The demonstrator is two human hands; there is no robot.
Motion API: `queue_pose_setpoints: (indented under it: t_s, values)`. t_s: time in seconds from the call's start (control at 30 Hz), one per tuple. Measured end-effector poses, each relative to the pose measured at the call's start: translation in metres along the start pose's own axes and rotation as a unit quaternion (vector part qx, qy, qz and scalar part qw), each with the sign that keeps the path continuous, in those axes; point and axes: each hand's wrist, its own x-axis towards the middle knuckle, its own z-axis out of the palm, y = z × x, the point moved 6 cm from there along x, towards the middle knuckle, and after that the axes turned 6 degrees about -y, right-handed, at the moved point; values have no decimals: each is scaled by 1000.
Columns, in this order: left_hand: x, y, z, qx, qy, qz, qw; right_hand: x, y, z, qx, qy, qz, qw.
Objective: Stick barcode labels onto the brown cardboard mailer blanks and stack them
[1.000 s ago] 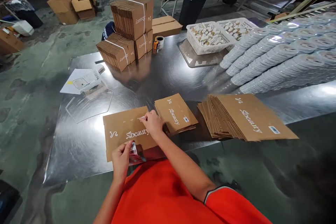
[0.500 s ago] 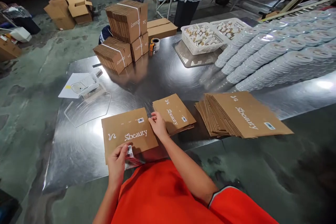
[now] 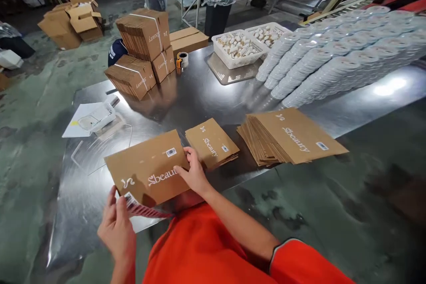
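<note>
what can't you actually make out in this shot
- Head view, strip of barcode labels in the left hand: the print is too small to read.
- Flat box gripped by the right hand: the last letters of its logo sit under the fingers.
- White baskets: the pieces inside are too small to identify.
- Stacked white lids: the rows are cut off by the right edge.

Worn green concrete floor (image 3: 40, 97), shiny steel table (image 3: 206, 93) (glare at right), black bins (image 3: 216, 15) behind.
</note>
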Motion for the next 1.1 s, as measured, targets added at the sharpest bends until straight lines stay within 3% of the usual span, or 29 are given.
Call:
queue_pose_setpoints:
  t_s: [0.07,0.13,0.2,0.3,0.37,0.43,0.47,0.53,0.57,0.63,0.67,0.77,0.93,1.1]
  values:
    - [-7,28,-5,-26,23,56,998,4,0,-27,77,51,-12,996]
    - [-12,45,-3,-47,19,91,995,7,20,-70,81,208,2,975]
    - [-15,46,5,-58,-10,86,995,3,56,-108,26,359,88,929]
    - [-20,29,21,-59,-69,44,995,-9,112,-129,-64,410,265,870]
    - [-23,20,30,-48,-99,29,994,-22,127,-123,-89,401,306,859]
    - [-27,17,37,-37,-122,24,992,-31,114,-103,-87,364,268,888]
    - [-28,17,41,-36,-134,21,990,-32,100,-88,-69,316,230,918]
    - [-31,19,50,-39,-161,14,986,-29,57,-47,11,139,131,982]
    - [-32,20,54,-43,-172,10,984,-29,33,-22,63,20,90,994]
    - [-33,22,59,-50,-189,2,981,-37,-12,20,149,-178,48,972]
    - [-34,23,60,-54,-199,-3,978,-40,-28,32,178,-216,47,959]
    - [-35,21,63,-93,-237,-25,967,-45,-46,45,219,-200,82,951]
    - [-39,15,64,-154,-278,-69,946,-47,-40,44,168,-196,93,962]
    - [-39,9,64,-116,-259,-78,956,-45,-39,45,121,-211,68,967]
